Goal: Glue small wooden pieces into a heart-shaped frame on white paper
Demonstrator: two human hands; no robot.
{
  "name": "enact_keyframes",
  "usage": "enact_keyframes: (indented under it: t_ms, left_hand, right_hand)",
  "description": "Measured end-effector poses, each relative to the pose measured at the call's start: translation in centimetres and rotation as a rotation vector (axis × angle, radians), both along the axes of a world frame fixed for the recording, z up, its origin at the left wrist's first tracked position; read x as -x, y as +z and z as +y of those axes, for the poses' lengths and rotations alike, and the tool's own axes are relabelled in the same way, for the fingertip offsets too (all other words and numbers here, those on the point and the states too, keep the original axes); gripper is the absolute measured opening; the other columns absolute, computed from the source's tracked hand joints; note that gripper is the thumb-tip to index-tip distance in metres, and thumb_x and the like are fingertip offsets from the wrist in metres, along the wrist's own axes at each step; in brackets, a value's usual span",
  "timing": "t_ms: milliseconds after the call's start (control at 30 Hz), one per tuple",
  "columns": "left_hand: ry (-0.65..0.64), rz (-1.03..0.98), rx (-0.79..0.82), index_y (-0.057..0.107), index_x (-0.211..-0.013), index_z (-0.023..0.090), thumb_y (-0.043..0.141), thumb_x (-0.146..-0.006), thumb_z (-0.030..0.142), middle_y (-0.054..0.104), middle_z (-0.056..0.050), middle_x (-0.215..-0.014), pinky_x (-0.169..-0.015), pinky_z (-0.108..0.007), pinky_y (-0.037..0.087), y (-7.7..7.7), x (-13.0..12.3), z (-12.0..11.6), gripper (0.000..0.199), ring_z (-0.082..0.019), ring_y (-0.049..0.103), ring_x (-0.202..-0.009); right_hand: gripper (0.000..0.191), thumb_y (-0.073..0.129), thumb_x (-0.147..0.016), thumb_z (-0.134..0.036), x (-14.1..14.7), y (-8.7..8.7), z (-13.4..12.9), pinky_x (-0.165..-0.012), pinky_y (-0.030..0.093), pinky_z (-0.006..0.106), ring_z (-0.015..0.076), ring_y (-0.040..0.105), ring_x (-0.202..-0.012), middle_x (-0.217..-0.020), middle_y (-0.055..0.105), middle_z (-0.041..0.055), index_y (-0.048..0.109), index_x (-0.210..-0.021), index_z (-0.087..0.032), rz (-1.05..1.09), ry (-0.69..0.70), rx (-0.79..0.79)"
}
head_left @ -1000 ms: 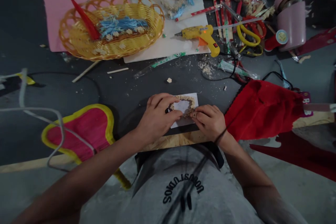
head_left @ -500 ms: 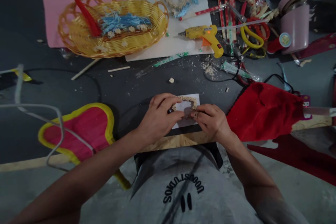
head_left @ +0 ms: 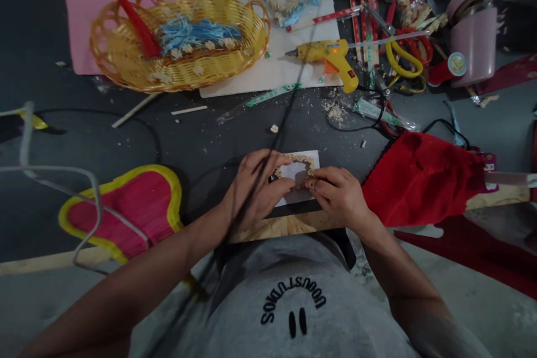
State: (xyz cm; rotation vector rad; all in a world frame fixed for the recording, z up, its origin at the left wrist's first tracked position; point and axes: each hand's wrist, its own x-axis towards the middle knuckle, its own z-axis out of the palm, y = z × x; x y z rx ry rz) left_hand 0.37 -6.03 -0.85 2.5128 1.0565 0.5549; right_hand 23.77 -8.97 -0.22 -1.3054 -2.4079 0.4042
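At the lower centre of the frame we see both hands meeting over a small white card [head_left: 301,193] that lies on the dark table [head_left: 201,140], just above a pale wooden board [head_left: 277,226] at the table's near edge. On the card sits a ring of small tan beads [head_left: 298,158], curved like an arch, partly hidden by the hands.

The left hand [head_left: 254,187] rests on the card's left side, its fingers [head_left: 282,184] curled and pinched together at the left end of the bead ring. The right hand [head_left: 340,196] comes in from the right, its fingers [head_left: 315,182] bent and pressed close on the ring's right end. We cannot tell whether either hand truly grips the beads or only presses on them. The two sets of fingertips are near each other, almost touching.

Just right of the right hand lies a red cloth [head_left: 419,176]. To the lower left is a pink fan with a yellow rim [head_left: 134,207]. In the upper left stands a yellow basket [head_left: 180,36] holding blue tassels. At the upper centre right a yellow glue gun [head_left: 331,56] rests on white paper, with yellow-handled scissors [head_left: 403,59] beside it.
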Motion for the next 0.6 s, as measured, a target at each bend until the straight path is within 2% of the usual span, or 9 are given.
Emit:
enact_keyframes:
  t_ms: [233, 433, 600]
  left_hand:
    - [0.033, 0.004, -0.005, 0.073, -0.085, 0.023, 0.052, -0.095, 0.022, 0.06, -0.006, -0.118, -0.102, -0.042, 0.042, -0.2, -0.2, -0.2, 0.023, -0.026, 0.045, -0.12]
    - [-0.002, 0.008, -0.032, 0.073, -0.092, 0.022, 0.054, -0.093, 0.019, 0.058, -0.008, -0.119, -0.101, -0.042, 0.043, 0.1, -0.1, -0.2, 0.019, -0.026, 0.045, -0.118]
    - [-0.007, -0.007, -0.046, 0.073, -0.093, 0.021, 0.05, -0.094, 0.019, 0.059, -0.01, -0.119, -0.098, -0.045, 0.045, 0.2, -0.2, -0.1, 0.023, -0.028, 0.045, -0.118]
  right_hand:
    - [0.015, 0.058, -0.096, -0.023, 0.0, 0.3, -0.2, -0.07, 0.045, 0.031, 0.0172, 0.065, -0.088, -0.097, 0.071, 0.0071, 0.072, -0.093, -0.019, 0.065, -0.008, 0.022]
    - [0.012, 0.062, -0.093, -0.025, 0.5, 0.2, -0.6, -0.073, 0.044, 0.033, 0.0184, 0.058, -0.085, -0.092, 0.067, 0.0065, 0.073, -0.094, -0.02, 0.03, 0.003, -0.023]
    - [0.013, 0.061, -0.094, -0.027, 1.0, 0.2, -0.6, -0.072, 0.041, 0.034, 0.0184, 0.054, -0.083, -0.089, 0.066, 0.0049, 0.072, -0.092, -0.022, -0.022, -0.003, -0.056]
